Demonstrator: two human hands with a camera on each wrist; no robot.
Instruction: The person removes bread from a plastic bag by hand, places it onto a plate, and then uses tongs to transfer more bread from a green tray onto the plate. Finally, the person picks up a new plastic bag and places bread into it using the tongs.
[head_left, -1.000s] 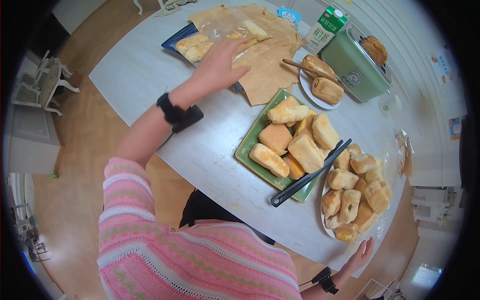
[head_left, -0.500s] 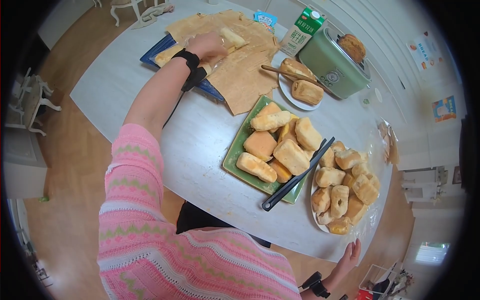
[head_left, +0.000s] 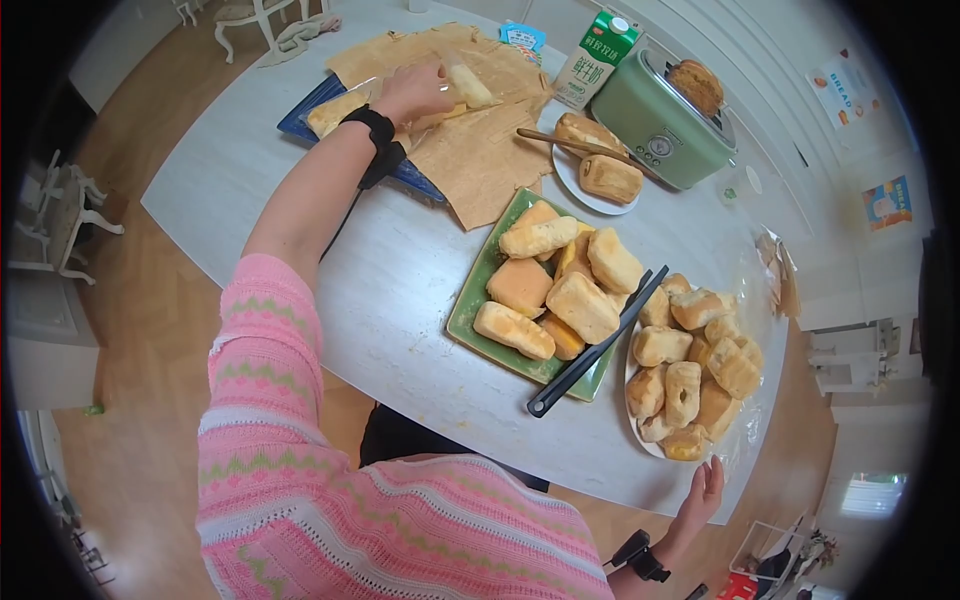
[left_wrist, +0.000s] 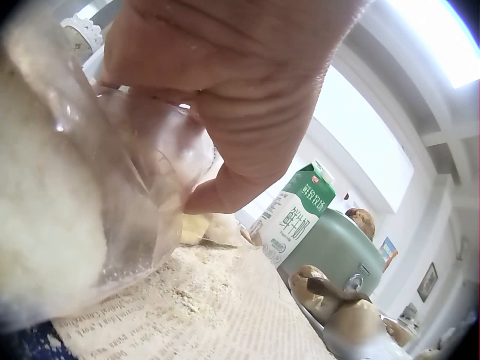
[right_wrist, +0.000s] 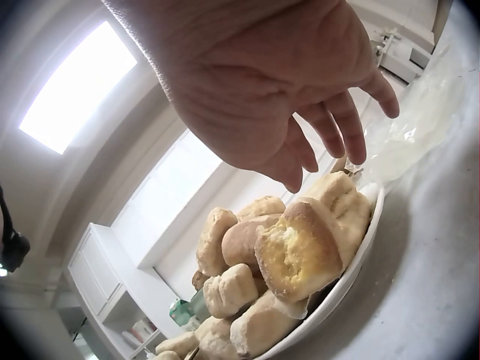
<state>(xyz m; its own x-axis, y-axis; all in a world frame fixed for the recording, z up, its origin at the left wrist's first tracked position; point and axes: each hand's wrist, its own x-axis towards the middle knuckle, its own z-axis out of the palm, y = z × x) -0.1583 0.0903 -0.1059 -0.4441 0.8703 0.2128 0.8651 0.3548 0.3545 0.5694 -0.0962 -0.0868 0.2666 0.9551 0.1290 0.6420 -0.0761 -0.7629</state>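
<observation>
My left hand is at the back left, over a blue tray with pale bread on it. It pinches a clear plastic bag, thumb and fingers bent around the film in the left wrist view. A pale piece of bread shows through the plastic beside the hand. Under it lies brown printed paper strewn with crumbs. At the front right my right hand hovers with loosely extended fingers, holding nothing. It is close to a white plate piled with bread rolls.
A green square plate of bread rolls sits mid-table, black tongs across its right side. Behind stand a small plate with two rolls and a wooden utensil, a milk carton and a green toaster. Plastic film lies at right.
My left hand has moved forward and down onto the plastic bag, its spread fingers now closed on it. The right hand stays near the white plate, and the head view has shifted.
</observation>
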